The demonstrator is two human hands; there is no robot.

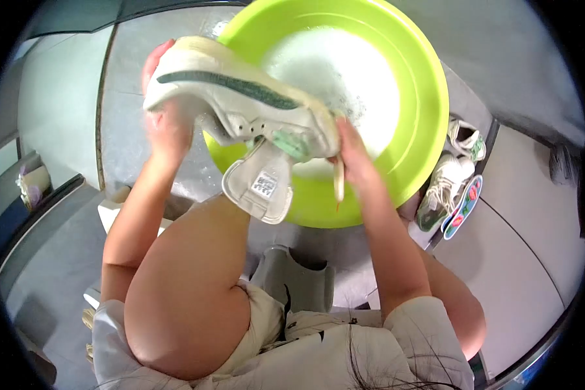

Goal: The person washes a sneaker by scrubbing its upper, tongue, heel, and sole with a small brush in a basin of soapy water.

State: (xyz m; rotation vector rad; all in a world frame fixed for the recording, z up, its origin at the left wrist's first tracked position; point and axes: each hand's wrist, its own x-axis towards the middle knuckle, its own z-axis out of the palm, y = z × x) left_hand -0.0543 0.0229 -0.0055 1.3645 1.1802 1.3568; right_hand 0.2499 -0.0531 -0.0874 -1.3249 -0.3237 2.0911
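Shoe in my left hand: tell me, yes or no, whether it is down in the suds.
No, the left hand holds the shoe up, and it crosses above the rim of the green tub.

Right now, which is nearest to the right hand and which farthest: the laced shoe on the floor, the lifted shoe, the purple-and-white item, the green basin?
From the right hand:
1. Lifted shoe, right at the fingers
2. Green basin, just below
3. Laced shoe, right side
4. Purple-and-white item, far left
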